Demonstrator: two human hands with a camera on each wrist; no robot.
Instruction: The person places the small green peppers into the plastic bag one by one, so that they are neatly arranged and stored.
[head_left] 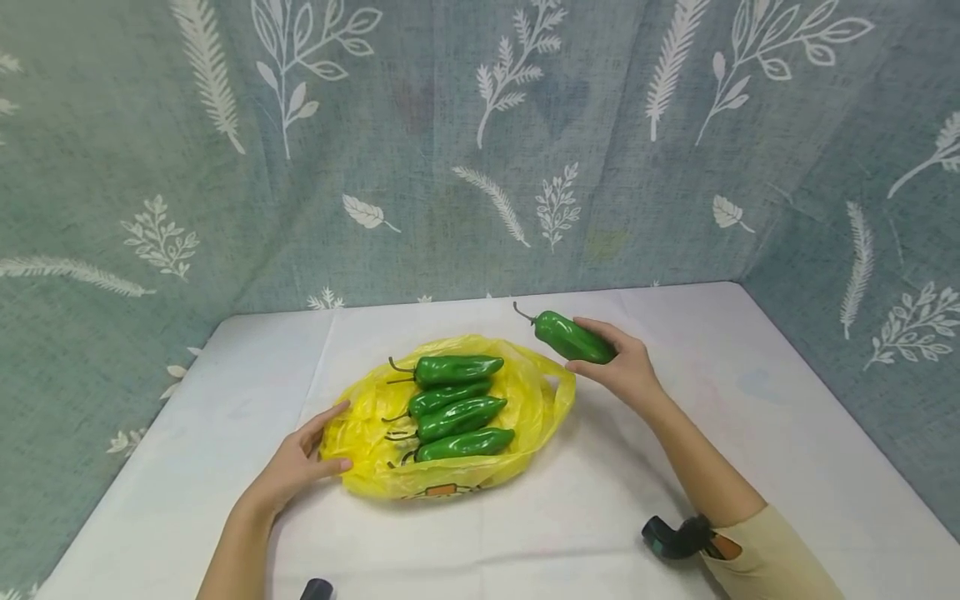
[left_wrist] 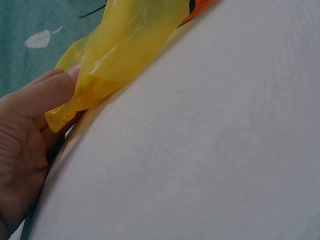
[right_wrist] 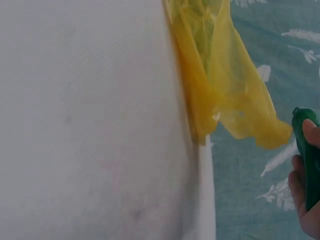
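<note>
In the head view, a yellow plastic bag [head_left: 536,425] lies spread wide on the white surface, with several glossy green peppers [head_left: 461,417] stacked side by side in its mouth, stems to the left. My left hand [head_left: 296,467] holds the bag's left end, thumb at the near edge and fingers at the far side. The left wrist view shows the thumb against the yellow film [left_wrist: 125,55]. My right hand [head_left: 626,367] grips another green pepper [head_left: 566,335] above the bag's right edge, its thin stem pointing up and left. In the right wrist view, that pepper [right_wrist: 305,117] is partly cut off.
A white cloth [head_left: 750,417] covers the table. Behind and at the sides hangs a grey-green curtain [head_left: 450,100] with white leaf prints. A small black device [head_left: 675,537] sits at my right wrist, and another [head_left: 317,589] shows by the left forearm.
</note>
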